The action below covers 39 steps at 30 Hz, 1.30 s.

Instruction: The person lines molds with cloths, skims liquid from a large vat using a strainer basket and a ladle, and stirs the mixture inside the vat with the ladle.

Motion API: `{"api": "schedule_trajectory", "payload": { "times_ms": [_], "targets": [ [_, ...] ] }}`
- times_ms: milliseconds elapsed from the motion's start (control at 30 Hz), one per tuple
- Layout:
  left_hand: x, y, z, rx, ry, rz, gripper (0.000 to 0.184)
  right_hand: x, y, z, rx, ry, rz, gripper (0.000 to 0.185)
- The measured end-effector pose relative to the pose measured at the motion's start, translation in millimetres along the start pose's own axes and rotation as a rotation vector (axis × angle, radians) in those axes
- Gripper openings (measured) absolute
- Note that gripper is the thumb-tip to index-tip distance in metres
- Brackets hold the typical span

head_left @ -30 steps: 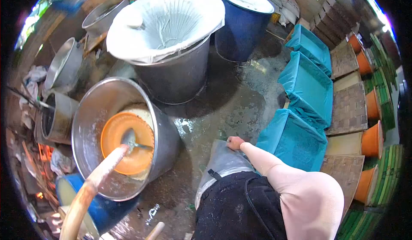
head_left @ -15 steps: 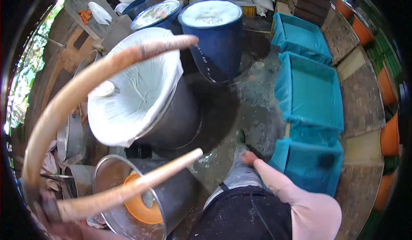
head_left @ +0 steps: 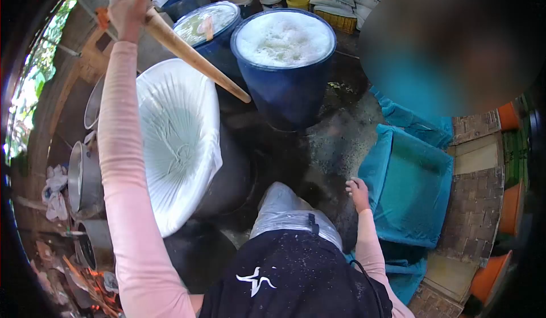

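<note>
My left hand (head_left: 129, 14) is raised at the upper left, its fingers wrapped round the joined end of two curved wooden poles (head_left: 190, 55). One pole slopes down toward the front of a blue barrel (head_left: 278, 90), which has white foam on top. The other pole reaches across the top edge of the view. Below the raised arm stands a dark drum (head_left: 230, 173) draped with a white cloth (head_left: 156, 204) that sags inward. Low on the right, my right hand (head_left: 358, 193) hangs with fingers loosely apart, holding nothing, close to a box lined with turquoise cloth (head_left: 418, 173).
A second blue barrel (head_left: 224, 48) of pale liquid stands behind. Metal pots (head_left: 79, 173) line the left side, with glowing embers (head_left: 99, 304) below. Woven panels (head_left: 475, 210) and orange tubs (head_left: 492, 275) edge the right. Stacked sacks (head_left: 335, 0) lie at the back. The upper right is blurred.
My left hand has risen from the lower left to the upper left, carrying the wooden poles. I have moved forward, and my right hand has come away from my leg.
</note>
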<state>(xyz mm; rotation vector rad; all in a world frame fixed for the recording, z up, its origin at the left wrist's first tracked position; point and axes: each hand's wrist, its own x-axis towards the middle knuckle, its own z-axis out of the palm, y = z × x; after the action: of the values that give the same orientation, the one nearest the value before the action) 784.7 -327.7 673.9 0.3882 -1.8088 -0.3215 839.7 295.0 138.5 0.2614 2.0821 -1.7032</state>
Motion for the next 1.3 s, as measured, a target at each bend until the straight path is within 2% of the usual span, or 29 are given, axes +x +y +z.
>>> {"api": "schedule_trajectory", "payload": {
  "times_ms": [100,233,333,400,500,567,633,767,833,900,933,1033,1067,1100,1167,1200,1233,1300],
  "targets": [
    [4.2,-27.0,98.3,0.027,-0.056,-0.036,0.057,17.3,4.7,-0.4,0.084,0.065,0.006,0.033],
    [12.3,-101.4,223.7,0.154,-0.064,0.060,0.053,31.4,21.0,18.2,0.197,0.141,0.150,0.031],
    [5.5,-156.8,315.8,0.140,-0.100,0.075,0.054,52.5,20.4,41.0,0.167,0.194,0.263,0.032],
    [-10.2,-185.9,366.9,0.105,-0.194,0.035,0.050,71.8,18.8,52.7,0.098,0.219,0.434,0.032],
    [-39.5,-226.4,440.9,0.074,-0.289,0.014,0.043,114.1,-9.9,74.6,0.050,0.226,0.466,0.031],
    [-58.4,-254.8,470.8,0.024,-0.410,-0.016,0.044,138.1,-28.9,83.6,-0.068,0.230,0.483,0.031],
    [-88.7,-284.1,493.0,0.062,-0.464,-0.067,0.045,158.9,-44.9,86.5,-0.039,0.287,0.286,0.033],
    [-125.4,-310.7,518.4,0.066,-0.554,-0.234,0.051,181.7,-71.8,87.2,0.018,0.304,0.347,0.035],
    [-127.1,-313.6,524.8,0.127,-0.547,-0.205,0.052,187.3,-76.6,85.8,-0.049,0.296,0.394,0.036],
    [-123.1,-311.4,523.3,0.236,-0.408,0.127,0.050,189.9,-74.9,82.6,-0.049,0.275,0.450,0.036],
    [-126.2,-316.9,527.6,0.142,-0.413,0.059,0.047,193.0,-72.5,81.7,-0.028,0.262,0.491,0.036],
    [-127.9,-312.5,528.9,0.114,-0.420,0.023,0.047,204.2,-61.3,79.8,0.032,0.256,0.522,0.035],
    [-128.0,-308.7,527.8,0.180,-0.517,-0.061,0.052,209.9,-56.8,77.5,0.022,0.235,0.511,0.035],
    [-127.7,-305.8,529.5,0.191,-0.503,-0.055,0.052,217.6,-51.5,76.6,0.026,0.220,0.500,0.035],
    [-132.9,-296.1,522.5,0.426,-0.601,-0.133,0.067,232.9,-47.9,70.3,-0.001,0.138,0.378,0.035],
    [-132.1,-260.5,508.3,0.643,-0.665,-0.200,0.083,242.4,-57.2,70.7,0.001,0.106,0.362,0.035],
    [-147.9,-239.8,500.0,0.666,-0.651,-0.216,0.083,250.7,-75.7,74.5,-0.001,0.072,0.347,0.035],
    [-195.2,-207.5,479.4,0.565,-0.462,-0.434,0.094,265.0,-100.7,76.6,-0.044,-0.017,0.196,0.035]
  ]
}}
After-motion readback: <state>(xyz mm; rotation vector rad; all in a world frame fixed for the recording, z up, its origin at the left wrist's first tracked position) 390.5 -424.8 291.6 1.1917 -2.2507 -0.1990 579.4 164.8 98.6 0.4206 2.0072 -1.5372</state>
